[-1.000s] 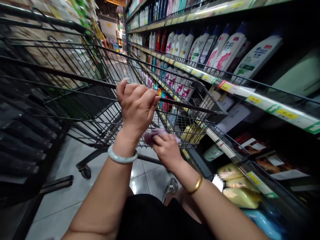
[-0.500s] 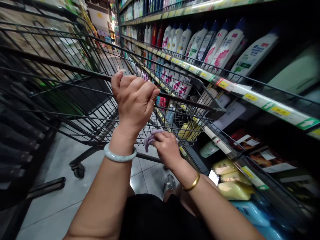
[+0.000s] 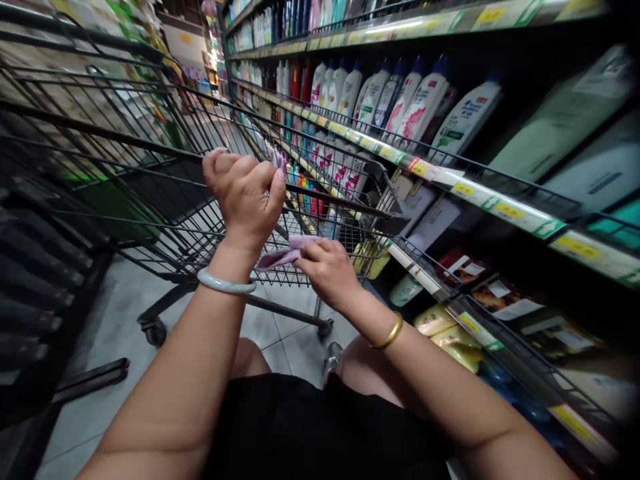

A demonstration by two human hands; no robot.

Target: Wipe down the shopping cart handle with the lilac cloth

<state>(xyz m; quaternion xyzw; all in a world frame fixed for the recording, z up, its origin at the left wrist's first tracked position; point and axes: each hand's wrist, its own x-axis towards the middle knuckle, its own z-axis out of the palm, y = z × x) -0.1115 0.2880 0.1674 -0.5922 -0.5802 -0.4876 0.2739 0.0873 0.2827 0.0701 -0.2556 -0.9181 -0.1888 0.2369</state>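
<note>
My left hand (image 3: 246, 197) is wrapped round the dark top rail of a wire shopping cart (image 3: 165, 150), with a pale bangle at its wrist. Lower and to the right, my right hand (image 3: 327, 270) pinches a lilac cloth (image 3: 280, 257). The cloth hangs out to the left of the fingers, in front of the cart's wire side; I cannot tell whether it touches the wires. A gold bangle circles the right wrist.
Store shelves (image 3: 507, 207) with price tags run along the right, holding rows of white shampoo bottles (image 3: 423, 100). Yellow bottles (image 3: 450, 333) lie on the low shelf. A cart wheel (image 3: 154, 330) rests on the grey tiled floor (image 3: 295, 347). A dark rack (image 3: 35, 273) stands at left.
The bunched cloth now spreads out flatter to the left of my right hand. My left hand still grips the rail. The view has shifted, so the shelves and hands sit further left.
</note>
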